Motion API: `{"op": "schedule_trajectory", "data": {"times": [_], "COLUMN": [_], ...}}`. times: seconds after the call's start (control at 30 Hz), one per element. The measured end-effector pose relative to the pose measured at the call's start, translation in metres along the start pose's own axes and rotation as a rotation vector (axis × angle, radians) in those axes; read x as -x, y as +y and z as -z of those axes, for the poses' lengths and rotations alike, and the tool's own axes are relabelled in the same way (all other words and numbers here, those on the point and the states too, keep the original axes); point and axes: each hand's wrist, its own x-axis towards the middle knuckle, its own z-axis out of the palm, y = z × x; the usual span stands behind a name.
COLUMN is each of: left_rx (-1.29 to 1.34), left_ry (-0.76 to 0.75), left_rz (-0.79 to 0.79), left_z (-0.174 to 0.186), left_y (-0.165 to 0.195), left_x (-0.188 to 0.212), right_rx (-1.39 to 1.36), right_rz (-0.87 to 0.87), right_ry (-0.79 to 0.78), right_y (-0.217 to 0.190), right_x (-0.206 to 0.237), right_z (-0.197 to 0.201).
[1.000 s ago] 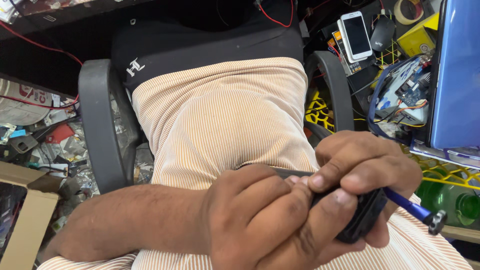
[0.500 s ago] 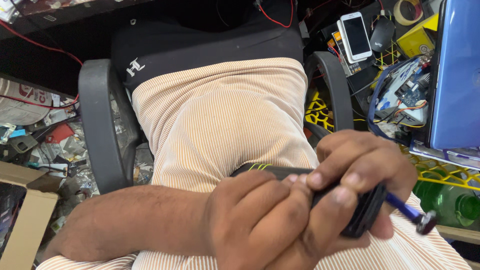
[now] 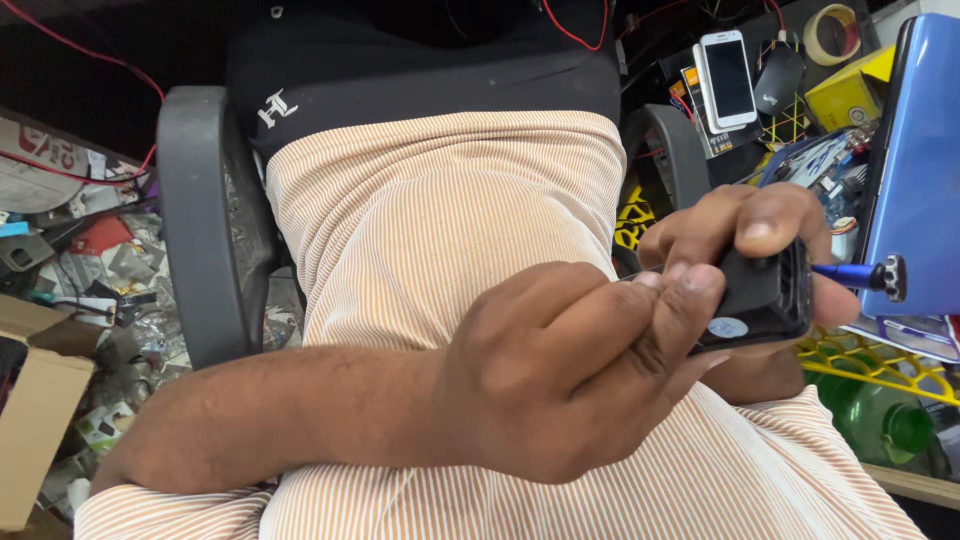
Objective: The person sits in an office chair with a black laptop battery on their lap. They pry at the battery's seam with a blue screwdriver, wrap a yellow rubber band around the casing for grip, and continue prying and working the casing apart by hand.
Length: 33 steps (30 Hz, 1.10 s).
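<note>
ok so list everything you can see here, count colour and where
small device: 1, black, gripped between both hands at right of centre
screwdriver: 1, blue handle with dark end cap, sticking out right of the device
chair: 1, black back with grey armrests, under the person
smartphone: 1, white with dark screen, upper right on the cluttered bench
mouse: 1, black, just right of the smartphone
tape roll: 1, tan, top right
flat panel: 1, blue, right edge
bottle: 1, green, lower right
cardboard box: 1, brown, lower left
red wire: 1 seen clearly, top centre
left hand: 1, wrapped over the device from the left
right hand: 1, behind the device, fingers over its top
</note>
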Motion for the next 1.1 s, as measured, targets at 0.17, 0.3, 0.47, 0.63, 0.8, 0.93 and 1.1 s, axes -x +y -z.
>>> {"op": "schedule_trajectory", "data": {"times": [0.17,0.3,0.47,0.63,0.8,0.93,1.1], "left_rx": [-0.079,-0.065,-0.122,-0.128,-0.172,-0.125,-0.100], "left_ry": [0.026,0.032,0.023,-0.004,-0.082,-0.092,0.008], "left_rz": [-0.062,-0.088,-0.117,-0.076,-0.007,-0.093,-0.068], "left_z": [-0.005,-0.006,-0.002,0.005,0.007,0.005,-0.004], "left_y": [0.001,0.001,0.002,0.007,0.013,0.010,0.017], "left_x": [0.004,0.004,-0.007,-0.023,-0.034,-0.033,-0.025], "right_rx": [0.045,0.051,0.068,0.222,0.473,0.594,0.719], "right_rz": [0.005,-0.011,-0.015,0.034,0.142,0.106,0.252], "right_ry": [0.018,-0.052,-0.132,0.094,0.265,-0.160,-0.299], "right_y": [-0.006,-0.012,-0.021,-0.020,-0.021,-0.036,-0.044], "right_x": [-0.006,-0.003,-0.006,0.003,0.015,0.004,-0.006], "right_z": [-0.011,-0.013,-0.003,-0.027,-0.041,-0.022,-0.023]}}
